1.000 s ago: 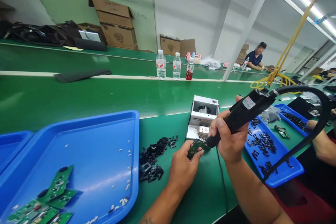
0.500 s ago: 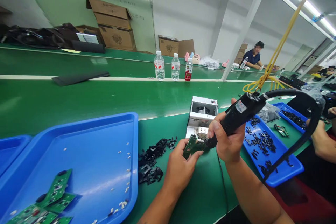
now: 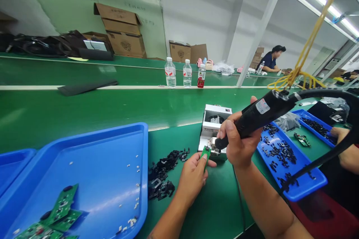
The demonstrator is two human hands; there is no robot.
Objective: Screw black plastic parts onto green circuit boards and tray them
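My left hand (image 3: 193, 173) pinches a small green circuit board (image 3: 206, 154) between thumb and fingers, just in front of a white desktop machine (image 3: 211, 130). Wrapped around a black electric screwdriver (image 3: 256, 117), my right hand (image 3: 244, 143) holds it slanting down to the left. Its tip is at the metal front part of the machine, beside the board and apart from it. A cable loops from the screwdriver's back end, which hangs on a yellow cord (image 3: 304, 48). Left of my hands lies a pile of black plastic parts (image 3: 164, 175).
A large blue tray (image 3: 92, 138) on the left holds several green circuit boards (image 3: 61, 205) and white bits. Another blue tray (image 3: 311, 185) with black parts sits at right, near a co-worker's hand (image 3: 347, 153). Bottles (image 3: 170, 73) stand behind.
The screwdriver tip has moved off the circuit board, up and left to the machine's front. My left hand has turned the board and drawn it slightly away from the screwdriver.
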